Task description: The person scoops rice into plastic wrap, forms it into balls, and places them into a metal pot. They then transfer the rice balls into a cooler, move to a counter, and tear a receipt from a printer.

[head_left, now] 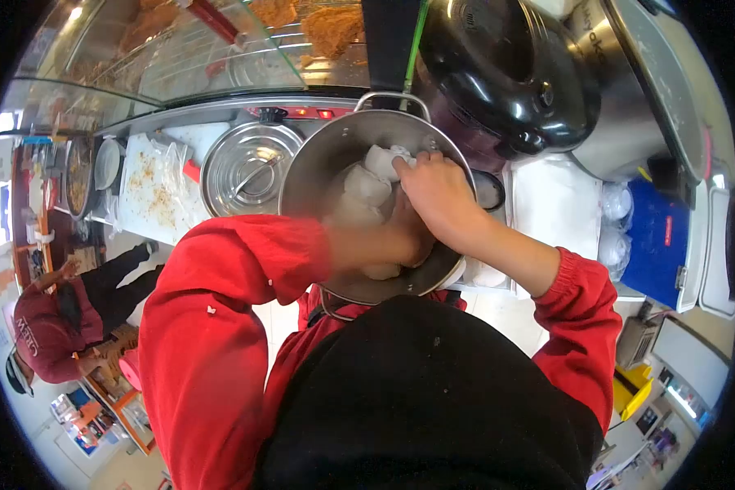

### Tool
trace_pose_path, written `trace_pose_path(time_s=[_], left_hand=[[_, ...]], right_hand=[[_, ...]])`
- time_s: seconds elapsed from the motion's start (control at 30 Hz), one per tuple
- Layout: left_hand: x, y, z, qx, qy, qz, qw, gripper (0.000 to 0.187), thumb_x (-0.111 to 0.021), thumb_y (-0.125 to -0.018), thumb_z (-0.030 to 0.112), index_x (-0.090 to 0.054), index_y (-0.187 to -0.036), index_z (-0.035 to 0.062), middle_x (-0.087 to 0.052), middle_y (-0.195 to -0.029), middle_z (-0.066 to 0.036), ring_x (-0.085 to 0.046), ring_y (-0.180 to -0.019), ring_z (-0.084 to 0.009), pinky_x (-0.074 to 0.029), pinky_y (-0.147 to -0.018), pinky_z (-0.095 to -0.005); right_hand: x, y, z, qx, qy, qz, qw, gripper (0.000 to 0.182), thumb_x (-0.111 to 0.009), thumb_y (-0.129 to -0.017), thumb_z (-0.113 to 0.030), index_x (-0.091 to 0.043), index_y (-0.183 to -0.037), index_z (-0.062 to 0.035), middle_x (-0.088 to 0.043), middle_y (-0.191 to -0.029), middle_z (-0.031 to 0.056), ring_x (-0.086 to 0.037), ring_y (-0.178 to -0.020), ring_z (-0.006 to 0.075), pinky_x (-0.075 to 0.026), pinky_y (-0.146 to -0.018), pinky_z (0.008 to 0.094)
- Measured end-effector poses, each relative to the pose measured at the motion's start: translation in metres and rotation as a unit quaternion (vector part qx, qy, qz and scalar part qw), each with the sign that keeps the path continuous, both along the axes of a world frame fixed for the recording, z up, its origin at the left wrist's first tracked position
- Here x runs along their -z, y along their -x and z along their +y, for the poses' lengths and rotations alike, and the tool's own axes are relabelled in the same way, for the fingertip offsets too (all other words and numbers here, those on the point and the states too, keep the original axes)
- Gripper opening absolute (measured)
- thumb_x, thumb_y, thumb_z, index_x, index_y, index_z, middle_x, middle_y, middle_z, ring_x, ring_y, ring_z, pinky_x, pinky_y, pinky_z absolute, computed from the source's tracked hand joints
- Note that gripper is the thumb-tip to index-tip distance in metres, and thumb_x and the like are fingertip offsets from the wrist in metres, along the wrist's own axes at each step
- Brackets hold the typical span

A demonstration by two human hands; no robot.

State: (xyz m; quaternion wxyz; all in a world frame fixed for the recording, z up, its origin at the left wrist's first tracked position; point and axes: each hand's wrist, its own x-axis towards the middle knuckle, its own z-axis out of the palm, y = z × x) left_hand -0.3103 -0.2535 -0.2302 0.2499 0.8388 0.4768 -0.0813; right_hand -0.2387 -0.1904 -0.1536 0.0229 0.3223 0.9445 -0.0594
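Observation:
A deep stainless-steel pot (312, 167) stands in front of me, a loop handle showing at its far side. Several white, rounded lumps (367, 186) lie in it, some smooth and some crumpled-looking. My right hand (439, 192) reaches over the right rim, its fingers curled and thumb bent against a white lump (381, 159) near the far wall. Inside the pot, my left hand (414, 234) is on the right side, under my right hand and beside the lumps. Motion smears the left forearm, and the left fingers are mostly hidden.
A glass lid (253, 167) rests left of the pot, beside a crumb-covered white board (151, 175). A black-lidded cooker (510, 73) stands at the right back. Behind is a glass display case (220, 49) with fried food. Another person (53, 327) is at the far left.

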Motion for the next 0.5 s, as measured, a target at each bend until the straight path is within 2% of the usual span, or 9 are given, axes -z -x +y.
trace_pose_path(time_s=[0.03, 0.1, 0.17, 0.27, 0.33, 0.4, 0.43, 0.47, 0.5], left_hand=[[-0.017, 0.000, 0.004, 0.025, 0.026, 0.027, 0.999, 0.039, -0.050, -0.076, 0.019, -0.052, -0.112, 0.0045, -0.049, -0.117, -0.015, -0.041, -0.112, -0.0335, -0.031, -0.089, -0.0516], [-0.022, 0.001, 0.000, 0.040, 0.011, 0.063, 0.997, 0.039, -0.049, -0.076, 0.018, -0.052, -0.113, 0.0049, -0.048, -0.119, -0.015, -0.040, -0.114, -0.0325, -0.029, -0.091, -0.0521], [-0.009, -0.001, -0.013, 0.020, -0.077, 0.080, 0.994, 0.041, -0.048, -0.076, 0.018, -0.050, -0.115, 0.0046, -0.047, -0.120, -0.016, -0.040, -0.115, -0.0309, -0.028, -0.093, -0.0508], [-0.021, 0.000, -0.010, 0.045, -0.015, 0.073, 0.996, 0.044, -0.050, -0.075, 0.016, -0.048, -0.117, 0.0020, -0.047, -0.120, -0.018, -0.040, -0.116, -0.0305, -0.029, -0.092, -0.0519], [-0.037, 0.007, -0.014, 0.091, 0.013, 0.035, 0.995, 0.046, -0.053, -0.075, 0.017, -0.046, -0.117, 0.0003, -0.048, -0.118, -0.018, -0.042, -0.114, -0.0301, -0.032, -0.091, -0.0496], [-0.058, 0.022, -0.020, 0.116, 0.049, -0.022, 0.992, 0.048, -0.056, -0.075, 0.019, -0.046, -0.117, -0.0012, -0.050, -0.115, -0.019, -0.044, -0.111, -0.0302, -0.034, -0.090, -0.0467], [-0.076, 0.033, -0.021, 0.114, 0.068, -0.063, 0.989, 0.049, -0.058, -0.074, 0.020, -0.045, -0.116, -0.0018, -0.051, -0.114, -0.019, -0.046, -0.110, -0.0304, -0.035, -0.090, -0.0450], [-0.091, 0.044, -0.023, 0.109, 0.086, -0.105, 0.985, 0.050, -0.059, -0.074, 0.022, -0.045, -0.116, -0.0024, -0.051, -0.113, -0.019, -0.047, -0.108, -0.0307, -0.036, -0.089, -0.0432], [-0.100, 0.057, -0.028, 0.080, 0.076, -0.123, 0.986, 0.049, -0.059, -0.075, 0.022, -0.045, -0.115, -0.0027, -0.052, -0.110, -0.019, -0.048, -0.106, -0.0314, -0.037, -0.088, -0.0418]], right_hand=[[0.009, 0.004, 0.000, -0.005, -0.010, -0.035, 0.999, 0.032, -0.057, -0.069, -0.008, -0.052, -0.101, -0.0002, -0.058, -0.078, 0.0167, -0.058, -0.075, 0.0288, -0.048, -0.058, 0.0357], [0.020, 0.009, 0.003, -0.003, 0.024, -0.026, 0.999, 0.030, -0.054, -0.071, -0.008, -0.053, -0.100, -0.0001, -0.059, -0.075, 0.0170, -0.059, -0.072, 0.0296, -0.049, -0.056, 0.0359], [0.022, 0.010, 0.007, -0.010, 0.051, -0.037, 0.998, 0.025, -0.052, -0.073, -0.008, -0.054, -0.097, -0.0004, -0.060, -0.075, 0.0168, -0.061, -0.072, 0.0291, -0.049, -0.056, 0.0361], [0.022, 0.012, 0.009, -0.020, 0.084, -0.082, 0.993, 0.017, -0.051, -0.077, -0.008, -0.055, -0.092, -0.0008, -0.062, -0.081, 0.0167, -0.062, -0.074, 0.0279, -0.050, -0.059, 0.0364], [0.025, 0.015, 0.008, -0.007, 0.106, -0.115, 0.988, 0.017, -0.050, -0.078, -0.008, -0.055, -0.092, -0.0001, -0.062, -0.082, 0.0177, -0.062, -0.077, 0.0291, -0.051, -0.062, 0.0370], [0.027, 0.014, 0.012, -0.021, 0.164, -0.155, 0.974, 0.025, -0.049, -0.079, -0.008, -0.050, -0.102, 0.0009, -0.058, -0.088, 0.0207, -0.059, -0.085, 0.0323, -0.050, -0.068, 0.0396], [0.027, 0.012, 0.014, -0.030, 0.193, -0.176, 0.965, 0.029, -0.048, -0.080, -0.008, -0.047, -0.108, 0.0014, -0.057, -0.091, 0.0222, -0.057, -0.089, 0.0338, -0.049, -0.071, 0.0409], [0.025, 0.008, 0.013, -0.006, 0.249, -0.184, 0.951, 0.030, -0.046, -0.081, -0.007, -0.044, -0.110, 0.0011, -0.053, -0.101, 0.0238, -0.053, -0.097, 0.0355, -0.047, -0.077, 0.0414], [0.022, 0.008, 0.012, -0.014, 0.246, -0.220, 0.944, 0.032, -0.047, -0.080, -0.006, -0.044, -0.111, 0.0006, -0.053, -0.103, 0.0234, -0.053, -0.098, 0.0358, -0.046, -0.079, 0.0413]])
